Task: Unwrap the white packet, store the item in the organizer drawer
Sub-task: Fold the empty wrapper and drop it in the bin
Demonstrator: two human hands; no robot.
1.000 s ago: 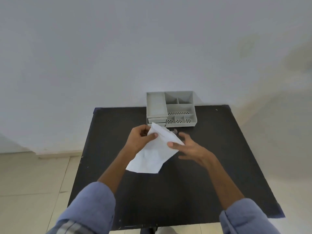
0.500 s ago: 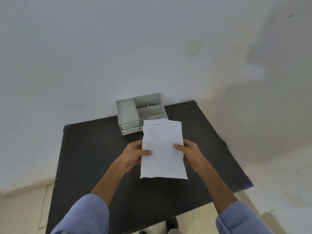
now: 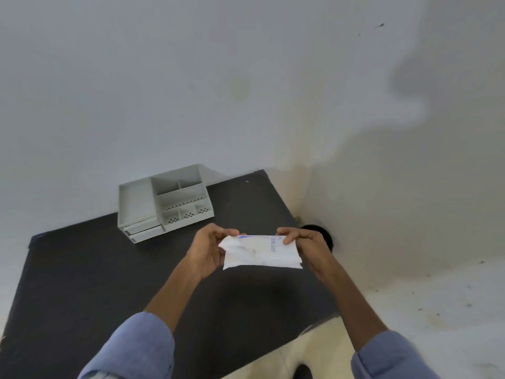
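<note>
Currently, near to far:
Sleeves: two blue sleeves (image 3: 136, 348) sit nearest the camera; both forearms reach forward over the black table (image 3: 82, 283).
Left hand (image 3: 209, 250): fingers and thumb are pinched on the left end of the white packet (image 3: 259, 251), the thumb tip at its upper left corner.
Right hand (image 3: 306, 243): fingertips are closed on the upper right corner of the packet; the rest of the hand lies behind the right edge.
Packet position: held in the air between the two sets of fingertips, above the table, touching nothing else.
Packet long axis: runs left to right, from one hand to the other; the face with blue print is turned toward the camera, the printed edge uppermost.
Handling estimate: thin, light and limp. The lower edge sags and creases where no finger supports it. It is likely to tear easily and slightly slick.
Grip recommendation: pinch the two top corners or the crumpled left corner, where a flap appears to lift.
Contents: not visible; stiffness and fragility cannot be told.
Organizer (image 3: 164, 201): stands beyond the left fingers, well apart from the packet, against the wall.
Organizer drawers (image 3: 142, 231): two stacked at its front left corner, the fronts slightly proud; whether unlatched cannot be told.
</note>
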